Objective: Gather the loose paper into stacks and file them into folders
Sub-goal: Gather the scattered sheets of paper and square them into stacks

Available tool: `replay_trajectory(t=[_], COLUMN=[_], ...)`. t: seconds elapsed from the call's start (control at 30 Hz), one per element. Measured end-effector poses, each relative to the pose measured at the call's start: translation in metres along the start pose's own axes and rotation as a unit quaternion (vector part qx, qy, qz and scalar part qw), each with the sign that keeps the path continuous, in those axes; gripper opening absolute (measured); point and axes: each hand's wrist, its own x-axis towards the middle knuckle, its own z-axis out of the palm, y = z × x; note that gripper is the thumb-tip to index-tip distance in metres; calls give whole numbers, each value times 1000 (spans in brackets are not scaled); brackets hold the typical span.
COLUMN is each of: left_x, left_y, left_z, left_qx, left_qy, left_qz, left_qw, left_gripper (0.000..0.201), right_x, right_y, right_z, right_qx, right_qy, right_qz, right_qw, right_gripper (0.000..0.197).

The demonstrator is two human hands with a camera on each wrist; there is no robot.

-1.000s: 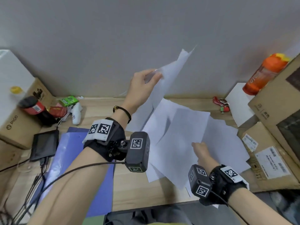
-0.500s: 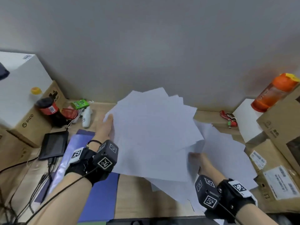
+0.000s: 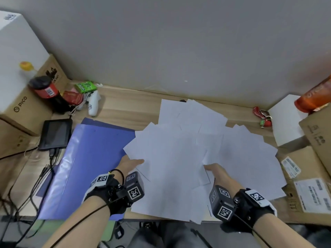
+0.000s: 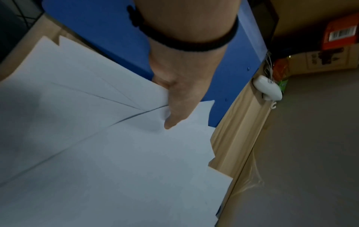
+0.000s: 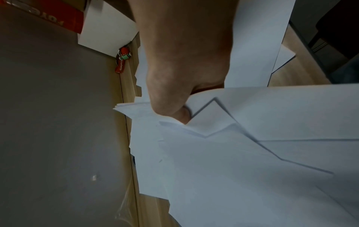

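Observation:
Several loose white paper sheets [image 3: 179,154] lie fanned over the wooden desk's middle and right. My left hand [image 3: 133,162] grips the fan's left edge, thumb on top and fingers hidden beneath; the left wrist view shows the same thumb [image 4: 174,107] across the paper [image 4: 116,169]. My right hand [image 3: 215,170] pinches sheets at the near right side. In the right wrist view this hand [image 5: 170,95] has its thumb pressed on the paper [image 5: 242,169]. A blue folder [image 3: 89,158] lies flat to the left, partly under the sheets, and appears behind my wrist as the folder [image 4: 101,26].
Cardboard boxes [image 3: 315,140], a white box [image 3: 284,120] and an orange bottle [image 3: 315,97] crowd the right side. A red keychain [image 3: 262,117] lies by the wall. On the left are a black tablet [image 3: 56,133], a white controller [image 3: 94,104], a PICO box [image 3: 21,104] and cables [image 3: 44,176].
My left hand brought the sheets it held up near the wall down onto the pile, moving toward the near edge. The right hand stayed at the pile's near right side.

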Motion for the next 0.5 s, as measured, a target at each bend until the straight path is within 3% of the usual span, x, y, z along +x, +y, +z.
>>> replay_trajectory(t=[0.17, 0.3, 0.5], left_x=[3, -1, -6], left_y=[13, 44, 62], left_z=[3, -2, 0], left_qx=[19, 55, 31], left_qy=[26, 23, 16], left_qz=[47, 94, 95], left_qw=[998, 994, 995], left_gripper=[35, 27, 39], right_x=[14, 28, 35], right_y=[-5, -10, -23], right_z=[-8, -16, -22], right_qx=[5, 7, -1], right_qy=[-7, -8, -42], right_qz=[-13, -19, -38], right_qw=[1000, 1000, 998], right_gripper=[24, 43, 65])
